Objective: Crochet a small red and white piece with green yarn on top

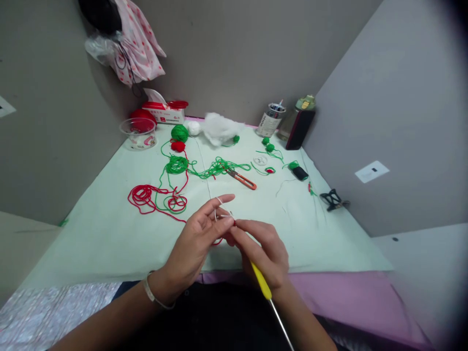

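My left hand [195, 240] pinches a small red piece of yarn work [234, 223] between thumb and fingers, mostly hidden by the fingertips. White yarn [215, 214] loops round its raised index finger and runs to the pinch. In my right hand [266, 248] is a crochet hook with a yellow handle [261, 281]; its metal shaft points down toward me. The hook's working tip is covered by fingers, and both hands meet over the table's front edge. A strand of red yarn [142, 195] trails from the loose coils on the left toward my left hand.
Tangled green yarn [177, 165] and orange-handled thread snips [241, 179] lie beyond my hands. White stuffing [221, 129], a plastic tub [139, 139], a tissue box [166, 114], a pen holder [270, 119] and a bottle [300, 119] stand along the back. A black clip [332, 200] lies right.
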Available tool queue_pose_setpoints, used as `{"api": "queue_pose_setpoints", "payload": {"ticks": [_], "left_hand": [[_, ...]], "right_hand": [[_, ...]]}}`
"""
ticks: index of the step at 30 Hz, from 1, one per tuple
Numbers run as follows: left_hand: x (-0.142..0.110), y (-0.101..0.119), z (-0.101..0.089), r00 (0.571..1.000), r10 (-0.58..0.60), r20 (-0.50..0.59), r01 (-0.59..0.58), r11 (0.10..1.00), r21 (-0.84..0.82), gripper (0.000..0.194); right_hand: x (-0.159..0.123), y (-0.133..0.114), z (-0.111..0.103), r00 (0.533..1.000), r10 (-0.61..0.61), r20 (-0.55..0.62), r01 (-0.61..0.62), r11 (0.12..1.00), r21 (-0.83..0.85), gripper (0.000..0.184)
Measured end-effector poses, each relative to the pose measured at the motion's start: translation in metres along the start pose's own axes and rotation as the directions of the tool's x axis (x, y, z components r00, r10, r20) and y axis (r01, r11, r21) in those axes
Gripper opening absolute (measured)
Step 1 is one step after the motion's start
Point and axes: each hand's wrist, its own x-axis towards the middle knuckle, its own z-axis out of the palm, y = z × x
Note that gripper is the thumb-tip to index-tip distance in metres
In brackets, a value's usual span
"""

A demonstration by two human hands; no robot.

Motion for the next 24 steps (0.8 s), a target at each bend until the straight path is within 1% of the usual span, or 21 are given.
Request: {"api": "queue_pose_setpoints", "payload": {"ticks": [2, 4, 8, 11, 14, 16, 19, 22, 24], "left_hand": [[0.000, 0.000, 0.001, 1.000, -0.004, -0.017, 0.004, 1.000, 0.005, 0.038], [0.000, -0.002, 0.002, 0.999, 0.021, -0.035, -0.021, 1.000, 0.008, 0.036], [-0.002, -0.009, -0.001, 0.989, 0.140, -0.056, -0.136, 0.988, 0.066, 0.031], [-0.003, -0.011, -0.003, 0.978, 0.195, -0.068, -0.185, 0.974, 0.133, 0.030], [-0.002, -0.011, -0.004, 0.974, 0.214, -0.079, -0.199, 0.967, 0.161, 0.029], [0.000, -0.010, -0.005, 0.976, 0.208, -0.061, -0.194, 0.965, 0.175, 0.029], [0.001, -0.008, -0.007, 0.980, 0.196, -0.023, -0.188, 0.962, 0.200, 0.028], [0.000, -0.006, -0.007, 0.974, 0.222, -0.039, -0.210, 0.957, 0.201, 0.033], [0.000, -0.004, -0.006, 0.971, 0.237, -0.036, -0.222, 0.947, 0.234, 0.033]], "right_hand": [[-0.001, -0.001, 0.000, 1.000, -0.013, -0.022, 0.013, 1.000, 0.006, 0.053], [-0.001, -0.001, 0.000, 1.000, -0.022, -0.021, 0.022, 1.000, 0.004, 0.054], [-0.001, -0.002, 0.004, 0.998, -0.008, -0.063, 0.009, 1.000, 0.012, 0.048], [-0.004, -0.003, 0.009, 0.995, 0.024, -0.093, -0.020, 0.999, 0.038, 0.047], [-0.006, -0.005, 0.012, 0.990, 0.074, -0.119, -0.067, 0.996, 0.061, 0.046], [-0.007, -0.005, 0.013, 0.989, 0.088, -0.120, -0.079, 0.994, 0.078, 0.046], [-0.008, -0.005, 0.011, 0.988, 0.083, -0.130, -0.072, 0.994, 0.087, 0.047], [-0.008, -0.005, 0.010, 0.990, 0.077, -0.120, -0.069, 0.995, 0.071, 0.047], [-0.008, -0.005, 0.011, 0.990, 0.082, -0.114, -0.075, 0.995, 0.065, 0.047]]}}
